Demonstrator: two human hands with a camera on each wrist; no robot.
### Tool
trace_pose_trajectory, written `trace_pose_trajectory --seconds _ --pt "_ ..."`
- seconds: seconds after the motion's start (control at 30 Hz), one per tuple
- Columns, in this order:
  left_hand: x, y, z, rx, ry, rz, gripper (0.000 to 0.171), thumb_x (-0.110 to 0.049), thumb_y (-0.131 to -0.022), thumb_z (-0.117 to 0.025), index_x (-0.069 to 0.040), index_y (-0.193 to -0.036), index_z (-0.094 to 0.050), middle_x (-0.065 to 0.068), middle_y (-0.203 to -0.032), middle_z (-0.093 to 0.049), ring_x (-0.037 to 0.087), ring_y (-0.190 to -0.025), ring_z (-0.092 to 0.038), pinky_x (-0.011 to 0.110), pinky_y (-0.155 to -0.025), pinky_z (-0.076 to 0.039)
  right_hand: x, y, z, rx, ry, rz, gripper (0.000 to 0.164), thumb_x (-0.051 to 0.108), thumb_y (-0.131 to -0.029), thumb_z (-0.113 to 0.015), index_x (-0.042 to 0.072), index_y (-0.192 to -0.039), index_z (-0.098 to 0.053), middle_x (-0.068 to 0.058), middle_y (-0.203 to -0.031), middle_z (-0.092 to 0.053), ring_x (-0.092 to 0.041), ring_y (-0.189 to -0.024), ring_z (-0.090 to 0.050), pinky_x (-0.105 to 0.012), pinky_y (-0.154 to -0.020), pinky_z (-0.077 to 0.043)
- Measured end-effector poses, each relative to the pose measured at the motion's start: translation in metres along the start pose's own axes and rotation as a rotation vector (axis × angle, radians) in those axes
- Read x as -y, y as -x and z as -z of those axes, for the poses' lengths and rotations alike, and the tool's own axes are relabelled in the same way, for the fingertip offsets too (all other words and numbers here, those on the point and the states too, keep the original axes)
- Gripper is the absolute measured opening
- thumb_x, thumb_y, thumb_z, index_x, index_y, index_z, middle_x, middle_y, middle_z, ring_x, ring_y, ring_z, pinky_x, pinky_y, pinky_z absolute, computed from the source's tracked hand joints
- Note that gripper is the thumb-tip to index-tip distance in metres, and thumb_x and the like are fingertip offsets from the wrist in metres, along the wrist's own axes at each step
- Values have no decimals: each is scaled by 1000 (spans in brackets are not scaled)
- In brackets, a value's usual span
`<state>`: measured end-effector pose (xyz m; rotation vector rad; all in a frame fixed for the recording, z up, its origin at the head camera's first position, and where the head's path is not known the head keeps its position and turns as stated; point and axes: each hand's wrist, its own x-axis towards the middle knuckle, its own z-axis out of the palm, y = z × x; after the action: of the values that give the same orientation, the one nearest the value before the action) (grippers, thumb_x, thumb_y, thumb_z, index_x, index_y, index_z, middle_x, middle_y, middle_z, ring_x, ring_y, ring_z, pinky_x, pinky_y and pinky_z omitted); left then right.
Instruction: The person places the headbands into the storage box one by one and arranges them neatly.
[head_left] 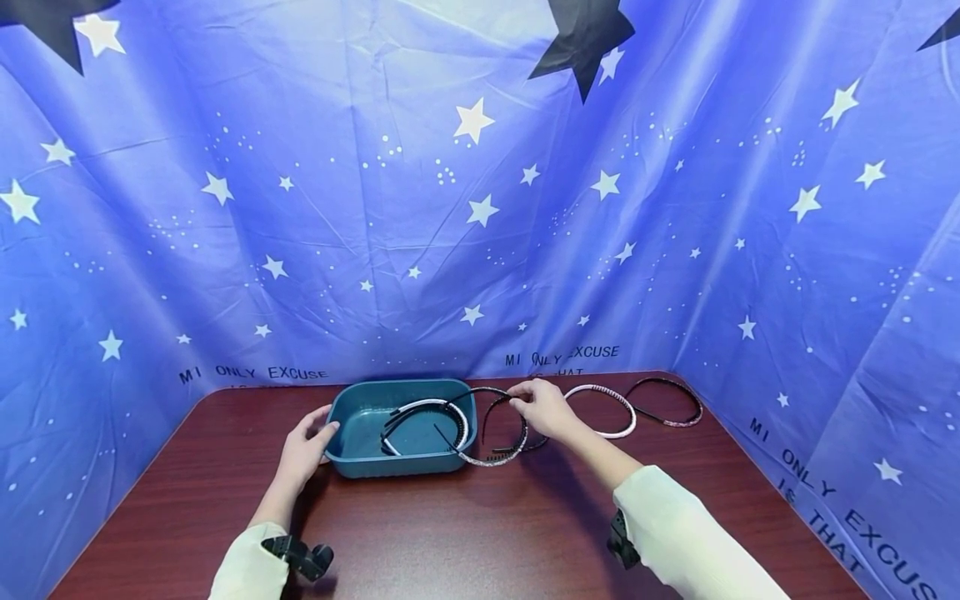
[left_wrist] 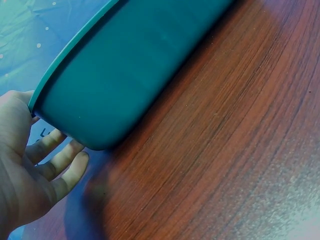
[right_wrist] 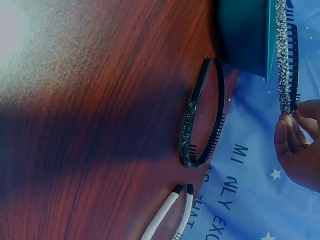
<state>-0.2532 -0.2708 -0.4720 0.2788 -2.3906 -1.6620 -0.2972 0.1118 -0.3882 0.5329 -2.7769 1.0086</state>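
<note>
My left hand [head_left: 303,450] grips the left end of a teal plastic basin [head_left: 397,467], thumb at the rim and fingers against the outer wall. In the right wrist view, the thumb and fingertips of my right hand [right_wrist: 302,145] pinch a silver glittery headband [right_wrist: 283,55] with a black toothed inner side. This headband hangs over the basin's right end, its open ends toward the basin. Inside the basin lies a white headband [head_left: 423,403] with black tips, along with a dark band beside it. A black headband with dark glitter [right_wrist: 187,132] rests on the table below my right hand.
Farther right on the brown table [head_left: 450,533] lie a white headband [head_left: 633,417] and a dark, patterned headband [head_left: 699,410]. A blue star-printed cloth [head_left: 420,208] hangs behind the table and along both sides.
</note>
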Motion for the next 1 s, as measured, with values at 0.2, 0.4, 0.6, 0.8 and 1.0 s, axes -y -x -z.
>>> trace_pose_trajectory --seconds 0.2,0.4,0.6,0.8,1.0 --pt "-1 0 -1 0 -6 4 45 -21 -96 -51 -9 -138 -42 25 -120 -53 27 -97 -56 23 -63 -54 1 -2 -2 -1 10 0 16 12 -85 -65 7 -99 -72 -5 -88 -64 -12 -73 -50 -27 -68 -43" --pt "-4 3 -1 -17 -15 -7 44 -21 -95 -52 -8 -137 -44 25 -116 -55 20 -90 -58 21 -61 -52 5 -5 -4 -15 3 7 17 12 -85 -65 7 -99 -72 -7 -95 -68 -14 -78 -54 -30 -72 -45" --pt "-3 3 -1 -21 -6 -3 44 -21 -95 -53 -8 -137 -45 24 -115 -55 17 -87 -57 22 -60 -52 9 -7 -6 -14 -3 2 17 11 -85 -65 7 -99 -72 -7 -96 -68 -14 -78 -55 -29 -72 -46" --pt "0 1 -1 -16 -11 -2 44 -21 -95 -52 -8 -137 -44 23 -115 -54 21 -91 -56 21 -61 -52 12 -10 -7 -13 -8 5 16 12 -85 -64 8 -99 -72 -6 -92 -68 -12 -73 -55 -28 -68 -46" --pt "0 0 -1 -19 -12 -10 44 -21 -95 -52 -8 -137 -44 22 -114 -54 22 -92 -56 21 -61 -52 15 -15 -7 -17 -6 1 16 13 -86 -64 9 -100 -72 -4 -94 -70 -11 -74 -56 -27 -68 -46"
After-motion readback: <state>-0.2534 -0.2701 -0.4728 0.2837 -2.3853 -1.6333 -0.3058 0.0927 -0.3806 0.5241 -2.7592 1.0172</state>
